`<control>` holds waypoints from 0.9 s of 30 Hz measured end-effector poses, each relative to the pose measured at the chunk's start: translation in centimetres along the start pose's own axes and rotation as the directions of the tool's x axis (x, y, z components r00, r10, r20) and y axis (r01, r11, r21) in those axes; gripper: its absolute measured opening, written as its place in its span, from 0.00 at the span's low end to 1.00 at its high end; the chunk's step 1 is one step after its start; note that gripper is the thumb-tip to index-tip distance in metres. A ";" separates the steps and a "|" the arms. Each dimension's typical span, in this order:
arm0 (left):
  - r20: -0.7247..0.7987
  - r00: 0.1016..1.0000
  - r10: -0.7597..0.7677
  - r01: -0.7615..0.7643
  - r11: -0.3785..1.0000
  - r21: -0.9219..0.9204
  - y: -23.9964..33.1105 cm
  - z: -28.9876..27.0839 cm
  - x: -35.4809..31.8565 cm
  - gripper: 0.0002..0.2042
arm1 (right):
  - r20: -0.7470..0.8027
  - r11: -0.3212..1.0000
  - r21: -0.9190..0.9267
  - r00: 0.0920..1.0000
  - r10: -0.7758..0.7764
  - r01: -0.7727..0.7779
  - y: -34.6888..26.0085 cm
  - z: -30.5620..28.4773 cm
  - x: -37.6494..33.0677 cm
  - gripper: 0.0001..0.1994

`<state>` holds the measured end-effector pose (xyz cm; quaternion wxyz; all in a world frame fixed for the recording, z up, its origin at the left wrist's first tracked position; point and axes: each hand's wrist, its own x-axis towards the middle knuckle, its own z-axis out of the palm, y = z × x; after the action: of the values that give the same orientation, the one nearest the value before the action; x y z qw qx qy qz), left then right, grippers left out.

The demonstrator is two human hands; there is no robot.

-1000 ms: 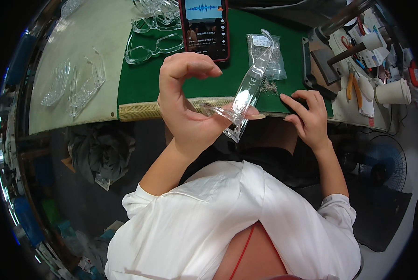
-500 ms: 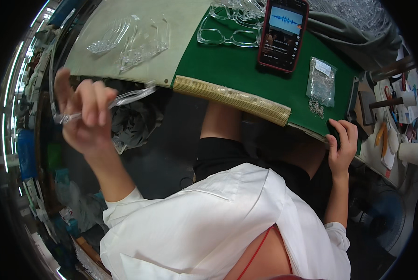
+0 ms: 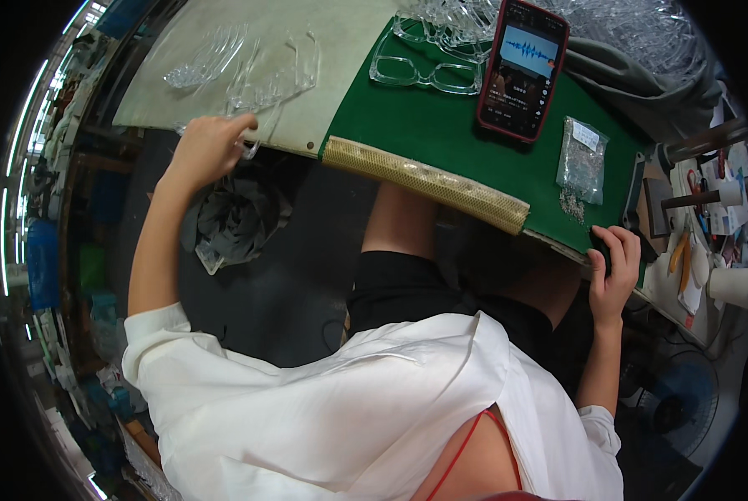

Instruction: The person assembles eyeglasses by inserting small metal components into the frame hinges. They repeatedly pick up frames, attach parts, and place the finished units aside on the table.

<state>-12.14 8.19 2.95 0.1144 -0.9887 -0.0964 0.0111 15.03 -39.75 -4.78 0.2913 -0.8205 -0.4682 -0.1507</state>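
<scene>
Gripping with curled fingers of the left hand (image 3: 209, 149) a clear eyeglass frame (image 3: 250, 151), partly showing just below the fingertips, likely light, stiff, slick and brittle, best pinched at the bridge, and resting the right hand (image 3: 616, 265), fingers parted, by the green mat (image 3: 441, 125).

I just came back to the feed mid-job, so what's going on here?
A person's left hand holds a clear glasses frame, mostly hidden by the hand, at the front edge of the pale tabletop, near other clear pieces. The right hand, fingers loosely bent, is at the green mat's edge beside tiny metallic bits and a clear bag. On the mat are more clear frames and a phone.
</scene>
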 end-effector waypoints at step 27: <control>-0.149 0.989 -0.007 -0.107 0.664 -0.740 7.6 -5.4 18.6 0.14 | 0.111 0.913 0.298 0.960 0.255 -0.277 1.5 -1.5 0.8 0.07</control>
<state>7.73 3.34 6.49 -0.2938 -0.9494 -0.0572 -0.0951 16.76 -40.69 -3.66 0.4182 -0.8252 -0.3797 -0.0053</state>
